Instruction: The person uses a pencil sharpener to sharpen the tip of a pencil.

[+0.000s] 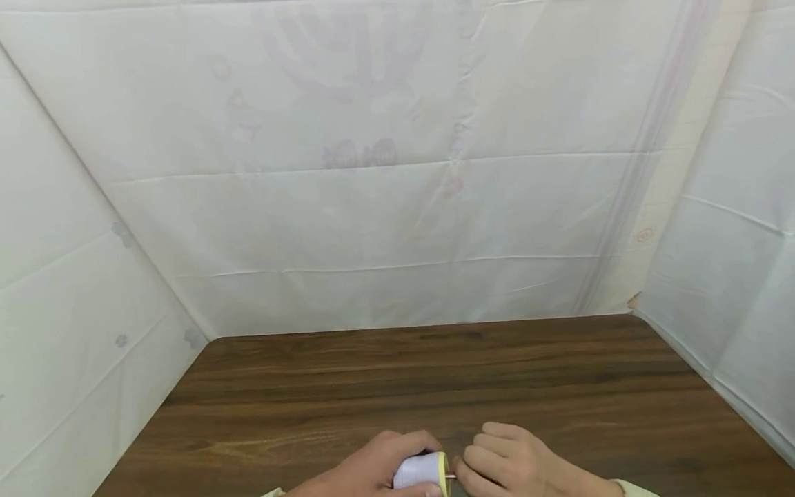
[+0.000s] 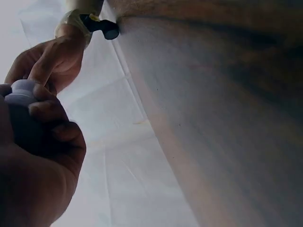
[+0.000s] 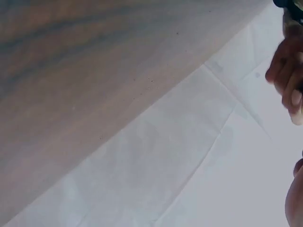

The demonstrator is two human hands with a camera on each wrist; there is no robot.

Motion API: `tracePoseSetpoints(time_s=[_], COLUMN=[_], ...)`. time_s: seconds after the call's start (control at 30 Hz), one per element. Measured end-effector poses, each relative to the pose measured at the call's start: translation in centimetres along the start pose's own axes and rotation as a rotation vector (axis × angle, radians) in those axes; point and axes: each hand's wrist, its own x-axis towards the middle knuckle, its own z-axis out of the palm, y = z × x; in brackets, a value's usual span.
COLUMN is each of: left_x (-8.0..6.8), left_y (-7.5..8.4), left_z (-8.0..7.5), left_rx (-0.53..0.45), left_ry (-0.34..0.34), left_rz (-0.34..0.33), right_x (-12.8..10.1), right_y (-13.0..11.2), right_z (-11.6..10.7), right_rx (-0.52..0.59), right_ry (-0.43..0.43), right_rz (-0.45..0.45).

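At the bottom of the head view, my left hand grips a small pale-lavender cylinder with a yellow rim, lying sideways. A thin, shiny pinkish rod sticks out of its rimmed end. My right hand pinches the rod's outer end with curled fingers, close beside the cylinder. In the left wrist view, fingers of the left hand wrap the shaded cylinder, and its lavender rounded end shows near the right hand. The right wrist view catches the left hand only at its edge; the cylinder's contents are hidden.
A dark brown wood-grain table lies under and beyond both hands. White sheeting with creases and faint prints stands behind it and along both sides. A dark strap-mounted device sits on the right wrist.
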Motion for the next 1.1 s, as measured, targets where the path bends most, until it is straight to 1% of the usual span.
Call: tracePoseSetpoints(time_s=[0.03,0.07,0.1,0.17,0.23,0.3,0.4,0.47,0.53,0.57,0.67,0.73,0.77,0.8,0.83,0.87,0.9,0.97,1.0,1.07,1.1], left_x=[0.0,-0.1,-0.1,-0.3,-0.4,-0.5,-0.5,-0.4,-0.1,0.0,0.5,0.8,0.9,0.9,0.9,0.9,0.9,0.7,0.6,0.4,0.3], left_y=[0.1,0.3,0.4,0.7,0.7,0.7,0.5,0.4,0.3,0.2,-0.1,-0.4,-0.5,-0.6,-0.6,-0.6,-0.6,-0.6,-0.6,-0.6,-0.5], left_z=[0.1,0.1,0.2,0.2,0.1,0.0,0.0,0.0,-0.1,-0.1,-0.3,-0.4,-0.4,-0.4,-0.4,-0.5,-0.6,-0.8,-0.9,-1.1,-1.2], left_rx=[0.029,0.059,0.110,0.203,0.332,0.443,0.566,0.645,0.717,0.763,0.968,1.083,1.124,1.145,1.144,1.120,1.076,0.960,0.897,0.756,0.668], left_ry=[0.001,0.005,0.013,0.043,0.082,0.102,0.120,0.142,0.169,0.178,0.201,0.206,0.207,0.206,0.199,0.192,0.185,0.175,0.176,0.183,0.180], left_rz=[0.000,-0.003,0.001,0.003,0.032,0.060,0.094,0.140,0.194,0.231,0.370,0.445,0.467,0.473,0.464,0.444,0.414,0.340,0.307,0.240,0.199], right_x=[0.0,0.0,-0.2,-0.5,-0.9,-1.2,-1.3,-1.2,-1.0,-0.9,-0.9,-1.0,-1.1,-1.2,-1.3,-1.4,-1.5,-1.7,-1.8,-1.9,-2.0], right_y=[-0.1,-0.3,-0.6,-1.3,-2.1,-2.9,-3.4,-3.3,-3.0,-2.8,-2.5,-2.4,-2.3,-2.3,-2.3,-2.3,-2.3,-2.3,-2.3,-2.2,-2.1], right_z=[0.1,0.2,0.2,0.3,0.5,0.5,0.2,-0.1,-0.4,-0.6,-1.0,-1.1,-1.1,-1.1,-1.1,-1.1,-1.0,-0.9,-0.8,-0.5,-0.4], right_rx=[0.034,0.080,0.129,0.237,0.367,0.515,0.792,0.965,1.135,1.233,1.499,1.638,1.672,1.683,1.670,1.636,1.570,1.402,1.289,1.027,0.895], right_ry=[0.003,0.000,-0.009,-0.027,-0.047,-0.075,-0.106,-0.120,-0.121,-0.126,-0.139,-0.142,-0.150,-0.152,-0.161,-0.171,-0.180,-0.197,-0.202,-0.201,-0.190], right_rz=[0.020,0.062,0.116,0.258,0.426,0.608,0.877,1.052,1.198,1.279,1.479,1.593,1.621,1.632,1.624,1.599,1.547,1.426,1.335,1.127,1.013])
